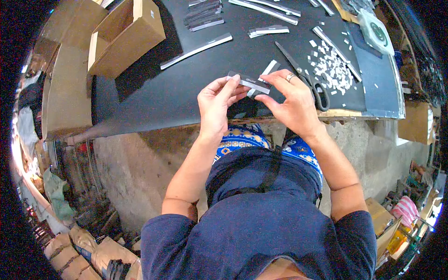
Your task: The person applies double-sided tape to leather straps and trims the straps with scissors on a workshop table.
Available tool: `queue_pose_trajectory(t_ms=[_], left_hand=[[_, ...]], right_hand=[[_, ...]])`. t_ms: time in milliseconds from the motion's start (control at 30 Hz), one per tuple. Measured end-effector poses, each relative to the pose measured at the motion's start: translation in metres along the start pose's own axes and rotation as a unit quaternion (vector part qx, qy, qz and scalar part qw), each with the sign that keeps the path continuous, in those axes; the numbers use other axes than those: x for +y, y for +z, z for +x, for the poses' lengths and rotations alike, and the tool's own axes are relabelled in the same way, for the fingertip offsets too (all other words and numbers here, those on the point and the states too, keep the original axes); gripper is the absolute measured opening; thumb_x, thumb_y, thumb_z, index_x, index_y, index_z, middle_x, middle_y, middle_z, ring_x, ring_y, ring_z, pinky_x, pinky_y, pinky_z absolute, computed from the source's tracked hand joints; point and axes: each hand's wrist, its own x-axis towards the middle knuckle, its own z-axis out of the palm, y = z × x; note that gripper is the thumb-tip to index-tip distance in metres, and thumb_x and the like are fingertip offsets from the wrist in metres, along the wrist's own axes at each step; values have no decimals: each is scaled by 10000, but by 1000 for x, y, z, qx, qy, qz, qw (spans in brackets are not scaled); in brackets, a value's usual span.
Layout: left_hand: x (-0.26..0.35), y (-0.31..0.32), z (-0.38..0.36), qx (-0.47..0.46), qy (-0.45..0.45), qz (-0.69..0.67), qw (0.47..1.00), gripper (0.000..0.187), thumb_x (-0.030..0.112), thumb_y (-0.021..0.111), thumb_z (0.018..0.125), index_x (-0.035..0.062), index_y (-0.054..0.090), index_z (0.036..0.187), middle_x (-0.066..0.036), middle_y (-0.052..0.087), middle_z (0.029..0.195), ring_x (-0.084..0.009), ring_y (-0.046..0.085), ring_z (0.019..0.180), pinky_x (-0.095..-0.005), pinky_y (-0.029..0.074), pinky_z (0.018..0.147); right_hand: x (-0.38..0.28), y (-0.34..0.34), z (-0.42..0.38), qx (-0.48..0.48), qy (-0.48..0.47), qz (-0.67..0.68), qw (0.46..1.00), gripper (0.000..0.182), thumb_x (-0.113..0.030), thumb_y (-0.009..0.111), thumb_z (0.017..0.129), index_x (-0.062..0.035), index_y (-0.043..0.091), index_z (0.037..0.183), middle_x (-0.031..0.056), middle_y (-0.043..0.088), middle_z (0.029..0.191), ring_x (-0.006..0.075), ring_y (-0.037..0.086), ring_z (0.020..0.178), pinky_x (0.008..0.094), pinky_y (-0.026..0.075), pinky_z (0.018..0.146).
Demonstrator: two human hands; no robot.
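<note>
Two bare hands pinch a small dark label strip [249, 82] between them at the near edge of a black worktable [154, 93]. Fingers and thumb of the left hand [217, 105] close on the strip's left end, while the right hand [291, 100], a ring on one finger, grips its right end, where a white piece [268, 71] angles up behind the strip. The strip is held level, just above the table's front edge and in front of the person's chest.

Just beside the right hand lie black-handled scissors [303, 77], their blades pointing away across the table. Beyond them a scatter of small white paper scraps [333, 70] covers the mat. Long white-edged strips [198, 50] lie farther back, near a stack of dark strips [203, 16]. An open cardboard box [126, 37] stands at the table's left end. Below the hands, the person's dark blue shirt [261, 219] fills the lower frame.
</note>
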Motion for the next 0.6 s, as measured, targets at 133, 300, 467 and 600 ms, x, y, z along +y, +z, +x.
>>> queue_pose_trajectory(t_ms=[133, 300, 467, 600], left_hand=[[0, -5, 0, -5, -29, -27, 999, 195, 148, 666, 878, -8, 625, 989, -111, 682, 937, -199, 685, 842, -293, 557, 749], [8, -8, -1, -12, -35, -3, 999, 282, 234, 629, 914, -15, 619, 1045, -127, 682, 959, -205, 687, 867, -287, 559, 749], [16, -20, 7, -113, -156, -37, 981, 591, 481, 398, 984, -54, 552, 1184, -203, 644, 1090, -250, 671, 946, -294, 566, 782], [13, -27, 11, -188, -209, -117, 952, 576, 426, 326, 1016, -76, 487, 1248, -239, 601, 1164, -278, 644, 1025, -325, 558, 861]], right_hand=[[3, 8, -1, -2, 29, 5, 1000, 259, -94, 738, 738, -17, 659, 973, 140, 644, 888, 315, 634, 838, 380, 513, 746], [4, 7, -1, -3, 53, 58, 997, 232, -54, 721, 744, 5, 664, 961, 142, 644, 864, 308, 640, 813, 366, 511, 728], [5, 8, -1, -18, 33, 67, 997, 246, -27, 745, 723, 8, 687, 960, 136, 681, 890, 267, 659, 810, 320, 510, 720], [5, 7, -3, -24, 29, 69, 997, 235, -33, 743, 728, 9, 688, 953, 134, 682, 890, 267, 662, 815, 321, 509, 725]])
